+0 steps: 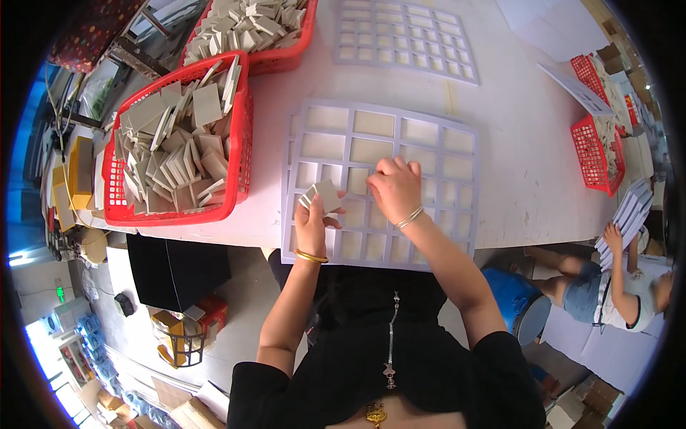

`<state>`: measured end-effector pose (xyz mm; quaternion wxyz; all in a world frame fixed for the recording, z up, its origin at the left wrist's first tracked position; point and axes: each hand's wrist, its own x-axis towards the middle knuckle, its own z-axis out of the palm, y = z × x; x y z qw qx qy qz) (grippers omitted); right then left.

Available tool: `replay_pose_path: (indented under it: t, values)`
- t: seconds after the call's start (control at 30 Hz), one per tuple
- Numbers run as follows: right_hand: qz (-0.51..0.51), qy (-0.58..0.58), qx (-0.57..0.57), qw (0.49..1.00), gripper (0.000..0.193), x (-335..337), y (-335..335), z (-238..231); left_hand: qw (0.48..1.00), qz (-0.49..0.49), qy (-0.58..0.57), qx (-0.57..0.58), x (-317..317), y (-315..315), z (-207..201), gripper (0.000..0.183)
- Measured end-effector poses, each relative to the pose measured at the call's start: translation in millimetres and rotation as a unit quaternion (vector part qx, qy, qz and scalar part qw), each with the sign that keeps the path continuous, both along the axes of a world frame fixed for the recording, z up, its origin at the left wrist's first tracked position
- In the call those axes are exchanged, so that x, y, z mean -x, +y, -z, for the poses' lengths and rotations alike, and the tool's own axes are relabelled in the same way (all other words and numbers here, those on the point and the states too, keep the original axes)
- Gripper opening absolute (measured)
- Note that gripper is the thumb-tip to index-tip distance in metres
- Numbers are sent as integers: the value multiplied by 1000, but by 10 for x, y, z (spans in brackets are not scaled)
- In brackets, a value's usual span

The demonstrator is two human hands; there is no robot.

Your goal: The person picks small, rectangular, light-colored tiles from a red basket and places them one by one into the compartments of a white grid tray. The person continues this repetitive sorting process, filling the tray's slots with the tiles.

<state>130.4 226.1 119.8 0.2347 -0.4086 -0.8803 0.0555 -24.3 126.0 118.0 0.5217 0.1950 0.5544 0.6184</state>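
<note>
A white tray [371,107] divided into rectangular compartments lies in front of me near the table's front edge. Its left edge shows another tray's edge beneath it. Over its left side, my left hand [311,227] grips a small stack of grey-beige card pieces [326,193] between thumb and fingers. My right hand [400,191] is above the middle of the tray, fingertips pinched together at a compartment's edge. Whatever those fingertips hold, if anything, is hidden. Pale pieces or bottoms show in the compartments; which they are I cannot tell.
A red plastic basket [244,136] heaped with card pieces stands left of the tray, with another red basket [286,61] behind it. Farther back lies a second compartment tray [407,69]. Red baskets [594,157] stand at the right edge, near a person carrying white panels [629,214].
</note>
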Motion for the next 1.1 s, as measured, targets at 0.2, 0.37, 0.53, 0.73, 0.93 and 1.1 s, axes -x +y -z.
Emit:
replay_pose_path:
  t: [0.2, 0.37, 0.53, 0.73, 0.93, 1.1]
  values:
    - [-13, -19, 21, 1000, 10, -22, 52, 91, 1000, -3, -7, 3, -56, -22, 24, 35]
    - [-12, -12, 33, 999, 8, 23, -29, 143, 1000, 0, 3, 2, -64, -32, 11, 36]
    - [-19, -6, 67, 998, 7, 68, -86, 51, 999, 30, 12, 4, -64, -24, 9, 34]
    - [-47, 320, 407, 854, 12, -57, -108, -99, 993, 109, 31, 36, -147, -32, -37, 36]
    - [-32, 306, 460, 833, 17, -375, -238, -82, 989, 139, -48, -3, -202, -43, -33, 40]
    - [42, 202, 399, 893, 15, -621, -261, 3, 989, 95, 115, 25, -44, -55, 73, 33]
